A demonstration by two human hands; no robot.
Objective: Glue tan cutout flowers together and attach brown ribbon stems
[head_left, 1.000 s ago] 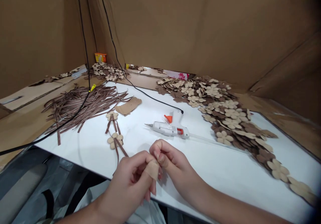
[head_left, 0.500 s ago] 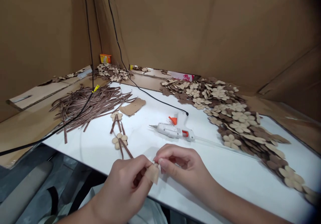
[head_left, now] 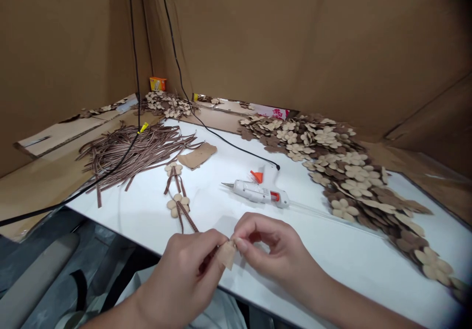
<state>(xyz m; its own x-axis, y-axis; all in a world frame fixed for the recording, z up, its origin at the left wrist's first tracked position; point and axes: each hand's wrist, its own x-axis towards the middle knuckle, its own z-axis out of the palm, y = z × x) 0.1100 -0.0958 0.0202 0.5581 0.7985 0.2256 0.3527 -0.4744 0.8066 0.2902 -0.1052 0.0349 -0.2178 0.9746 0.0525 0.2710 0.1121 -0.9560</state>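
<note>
My left hand (head_left: pixel 186 272) and my right hand (head_left: pixel 271 248) meet at the near edge of the white table (head_left: pixel 332 255). Both pinch a small tan felt piece (head_left: pixel 226 254) between them; a brown striped ribbon strip (head_left: pixel 206 262) shows under my left fingers. Just beyond my hands lies a white glue gun (head_left: pixel 258 192) with an orange trigger, nozzle pointing left. Two tan felt flowers on ribbons (head_left: pixel 179 202) lie to the left of the glue gun.
A pile of brown striped ribbons (head_left: pixel 129 149) lies at the left, crossed by a black cable (head_left: pixel 110 169). A long heap of tan and brown felt flowers (head_left: pixel 346 171) runs along the right. A tan scrap (head_left: pixel 197 156) and cardboard walls (head_left: pixel 295 39) surround the table.
The view has shifted a little, so the table's things sit further right. My hands have come closer together, and my right fingers now pinch the tan piece's upper edge.
</note>
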